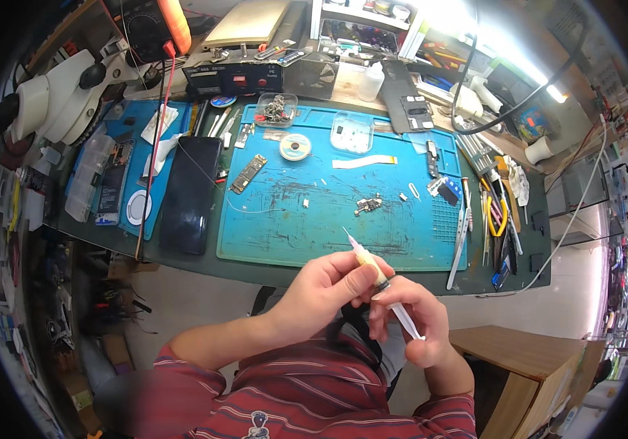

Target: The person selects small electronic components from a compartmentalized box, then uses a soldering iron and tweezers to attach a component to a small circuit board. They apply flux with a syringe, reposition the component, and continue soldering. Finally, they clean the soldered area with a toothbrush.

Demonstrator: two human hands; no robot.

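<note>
A syringe with a thin needle and yellowish contents is held in front of my body, its needle tilted up and to the left over the mat's front edge. My left hand pinches the barrel between thumb and fingers. Wrapped around the rear end is my right hand, its thumb by the end of the white plunger. Beyond the needle, a small metal part lies on the blue work mat. A narrow circuit board and a solder spool rest farther left on the mat.
A black phone lies left of the mat. Tweezers and yellow-handled pliers crowd the right side. Clear plastic boxes and a white bottle stand at the back. A microscope rises at the far left.
</note>
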